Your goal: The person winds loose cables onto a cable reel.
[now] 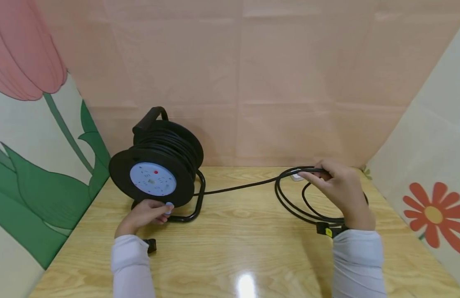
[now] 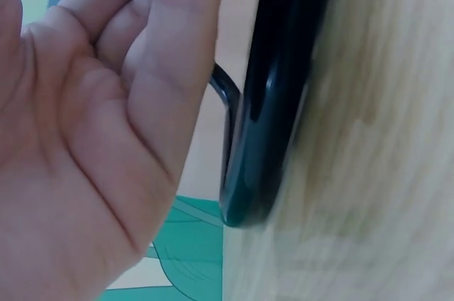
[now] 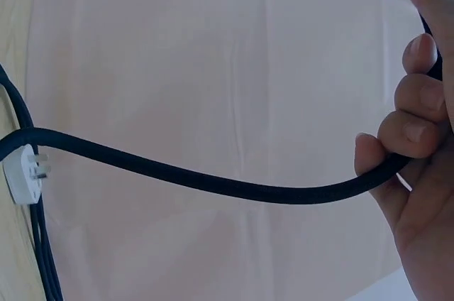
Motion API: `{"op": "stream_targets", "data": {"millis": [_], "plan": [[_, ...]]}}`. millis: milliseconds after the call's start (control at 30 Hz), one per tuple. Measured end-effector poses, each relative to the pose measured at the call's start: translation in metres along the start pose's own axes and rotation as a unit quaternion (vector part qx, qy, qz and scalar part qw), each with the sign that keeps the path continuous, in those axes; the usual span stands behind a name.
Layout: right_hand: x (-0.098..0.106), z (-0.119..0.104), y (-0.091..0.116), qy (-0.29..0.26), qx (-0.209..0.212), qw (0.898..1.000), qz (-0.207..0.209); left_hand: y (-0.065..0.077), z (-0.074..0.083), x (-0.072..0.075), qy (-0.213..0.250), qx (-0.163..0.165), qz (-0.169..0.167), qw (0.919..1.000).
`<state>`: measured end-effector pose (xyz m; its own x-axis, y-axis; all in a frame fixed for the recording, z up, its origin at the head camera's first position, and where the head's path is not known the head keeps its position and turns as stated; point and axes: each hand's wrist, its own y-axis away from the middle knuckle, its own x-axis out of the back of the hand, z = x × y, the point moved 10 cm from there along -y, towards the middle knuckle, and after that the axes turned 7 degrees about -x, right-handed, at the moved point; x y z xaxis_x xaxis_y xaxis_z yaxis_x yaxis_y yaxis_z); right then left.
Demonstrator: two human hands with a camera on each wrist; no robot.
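Observation:
A black cable reel point(image 1: 164, 147) with a light blue socket face point(image 1: 153, 179) stands on the left side of the table, thick with wound cable. My left hand point(image 1: 145, 216) pinches the small light blue knob point(image 1: 169, 207) at the lower rim of the drum. From the reel a black cable point(image 1: 237, 188) runs right to my right hand point(image 1: 341, 192), which grips it above loose coils lying on the table. In the right wrist view, fingers curl round the cable point(image 3: 284, 193), and a white plug point(image 3: 25, 177) shows at left.
The reel's tubular black stand point(image 1: 201, 198) rests on the wooden table point(image 1: 230, 248). A pink sheet point(image 1: 252, 82) covers the back wall, and side panels with painted flowers point(image 1: 433, 215) enclose left and right. Black camera straps point(image 1: 323, 228) sit at both wrists.

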<state>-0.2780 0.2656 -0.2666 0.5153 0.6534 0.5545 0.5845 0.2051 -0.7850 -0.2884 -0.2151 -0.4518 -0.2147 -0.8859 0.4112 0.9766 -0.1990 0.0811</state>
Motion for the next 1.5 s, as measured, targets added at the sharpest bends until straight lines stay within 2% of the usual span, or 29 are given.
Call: {"op": "stream_targets", "data": {"millis": [333, 633, 767, 933, 1267, 1500], "plan": [[-0.038, 0.01, 0.003, -0.017, -0.073, 0.993, -0.093, 0.01, -0.018, 0.021, 0.008, 0.013, 0.064, 0.9979], [-0.058, 0.007, 0.005, -0.025, -0.038, 0.994, -0.103, 0.022, -0.025, 0.045, -0.059, 0.039, 0.132, 0.9887], [-0.067, 0.006, 0.006, -0.035, -0.033, 0.992, -0.113, 0.025, -0.023, 0.052, -0.07, 0.03, 0.153, 0.9853], [-0.076, 0.004, 0.006, -0.05, -0.022, 0.991, -0.124, 0.03, -0.019, 0.06, -0.108, 0.021, 0.181, 0.9774], [-0.093, 0.0, 0.006, -0.047, -0.044, 0.986, -0.154, 0.038, -0.017, 0.073, -0.139, 0.026, 0.214, 0.9665], [-0.105, -0.003, 0.008, -0.044, -0.044, 0.981, -0.181, 0.044, -0.015, 0.082, -0.179, 0.028, 0.243, 0.9531]]}}
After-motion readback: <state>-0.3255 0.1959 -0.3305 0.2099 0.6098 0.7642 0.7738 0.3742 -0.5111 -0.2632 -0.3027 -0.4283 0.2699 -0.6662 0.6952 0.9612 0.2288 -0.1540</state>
